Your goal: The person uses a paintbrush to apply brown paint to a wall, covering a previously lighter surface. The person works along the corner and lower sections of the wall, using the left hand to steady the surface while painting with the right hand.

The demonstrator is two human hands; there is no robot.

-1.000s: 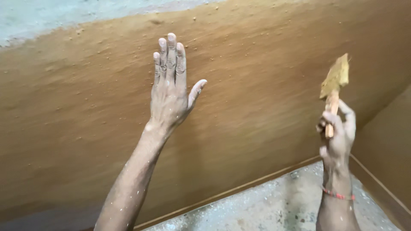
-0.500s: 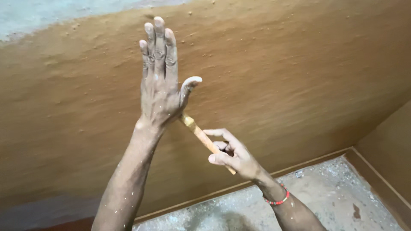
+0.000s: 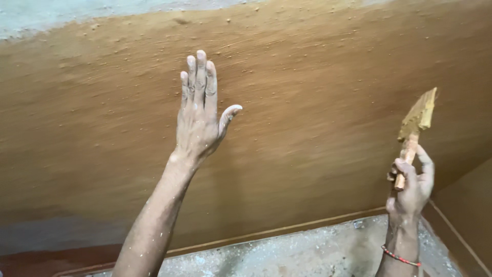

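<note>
No containers in view. One trowel (image 3: 417, 123), mud-caked blade up, wooden handle pinched in your right hand (image 3: 410, 187) at the right, clear of the wall (image 3: 318, 102). Your left hand (image 3: 197, 118) is flat, fingers pressed together, thumb spread, against the brown plastered wall. One red bracelet (image 3: 400, 255) on your right wrist.

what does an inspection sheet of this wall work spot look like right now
surface: brown plastered wall, rough and gritty, pale grey strip along the top
job's things: small trowel coated in brown plaster, wooden handle
clutter: grey specks and debris on the floor
grippers: left hand flat, fingers together, raised at the wall; right hand grips the trowel handle, blade up
cables: nothing seen
surroundings: side wall at right corner
</note>
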